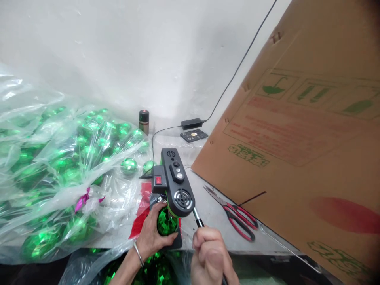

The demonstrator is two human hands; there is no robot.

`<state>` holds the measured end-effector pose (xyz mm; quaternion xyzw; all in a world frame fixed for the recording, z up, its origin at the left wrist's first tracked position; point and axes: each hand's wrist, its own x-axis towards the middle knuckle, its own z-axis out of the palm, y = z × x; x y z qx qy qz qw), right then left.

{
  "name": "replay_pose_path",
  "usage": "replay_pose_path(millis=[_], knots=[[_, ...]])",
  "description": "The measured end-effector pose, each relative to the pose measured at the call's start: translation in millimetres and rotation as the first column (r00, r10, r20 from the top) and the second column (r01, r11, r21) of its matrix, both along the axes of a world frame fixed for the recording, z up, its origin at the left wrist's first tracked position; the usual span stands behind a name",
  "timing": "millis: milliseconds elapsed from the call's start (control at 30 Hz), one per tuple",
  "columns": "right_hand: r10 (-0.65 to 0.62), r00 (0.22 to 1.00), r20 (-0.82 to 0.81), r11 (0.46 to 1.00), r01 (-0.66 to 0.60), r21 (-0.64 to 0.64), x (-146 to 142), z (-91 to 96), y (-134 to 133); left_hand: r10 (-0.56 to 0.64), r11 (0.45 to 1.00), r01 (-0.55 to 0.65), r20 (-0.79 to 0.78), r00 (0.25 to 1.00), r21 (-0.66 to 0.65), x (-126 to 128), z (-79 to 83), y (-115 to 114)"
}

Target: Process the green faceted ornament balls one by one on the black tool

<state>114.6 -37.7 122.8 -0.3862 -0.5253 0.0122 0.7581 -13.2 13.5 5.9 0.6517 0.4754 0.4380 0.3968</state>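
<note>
From where I stand, a long black plastic machine with round vents point(178, 180) sits on the pale, scuffed worktop point(197, 198); the left hand point(156, 229) is half open, fingers and thumb curled around a shiny green faceted ball point(166, 222) under the machine's near end; the right hand point(210, 251), just beside that end, is closed in a fist around a metal lever with a black grip point(199, 220); left of the machine spreads a clear plastic bag full of green balls point(71, 158); right of it lie red-and-black-handled scissors point(240, 221), before a big brown printed cardboard box point(297, 158); behind it, a black rectangular power adapter point(191, 123) rests near the glossy whitish wall point(166, 51).
</note>
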Motion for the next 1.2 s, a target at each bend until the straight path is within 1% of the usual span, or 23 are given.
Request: replay_pose_path(millis=[267, 367, 600, 667, 767, 833, 900, 1000, 1133, 1200], knots=[[0.002, 0.999, 0.038, 1.000, -0.002, -0.012, 3, -7.9, 1, 0.007, 1.000, -0.007, 0.017, 1.000, -0.016, 3, 1.2, 0], [-0.016, 1.000, 0.020, 1.000, 0.016, -0.001, 1, -8.9, 1, 0.003, 0.999, -0.003, 0.013, 1.000, -0.034, 3, 0.1, 0], [0.002, 1.000, -0.003, 1.000, -0.002, 0.004, 0, -14.5, 3, 0.003, 0.999, -0.003, 0.023, 1.000, -0.034, 4, -0.5, 1], [0.015, 1.000, -0.026, 1.000, -0.015, 0.021, -1, -13.7, 4, 0.002, 0.999, -0.001, 0.019, 1.000, -0.039, 4, 0.1, 1], [0.009, 0.999, -0.051, 0.998, -0.006, 0.058, -3, -7.5, 6, 0.008, 0.999, -0.007, 0.013, 1.000, -0.032, 4, 1.4, 1], [0.005, 0.998, -0.055, 0.998, -0.001, 0.066, -6, -3.0, 8, 0.009, 1.000, -0.009, 0.011, 1.000, -0.026, 5, 2.2, 1], [0.003, 0.998, -0.064, 0.998, 0.001, 0.060, -8, -2.5, 7, 0.014, 1.000, -0.013, 0.012, 1.000, -0.026, 5, 2.6, 1], [-0.012, 0.997, -0.077, 0.998, 0.016, 0.054, -10, -14.6, 5, 0.027, 0.999, -0.026, 0.022, 0.999, -0.041, 7, 2.3, 1], [-0.025, 0.997, -0.071, 0.999, 0.028, 0.041, -9, -46.3, 3, 0.031, 0.999, -0.030, 0.033, 0.999, -0.041, 8, 0.8, 0], [-0.053, 0.998, -0.032, 0.997, 0.055, 0.050, -7, -59.3, 3, 0.026, 0.999, -0.024, 0.030, 0.999, -0.046, 7, -0.1, -1]])
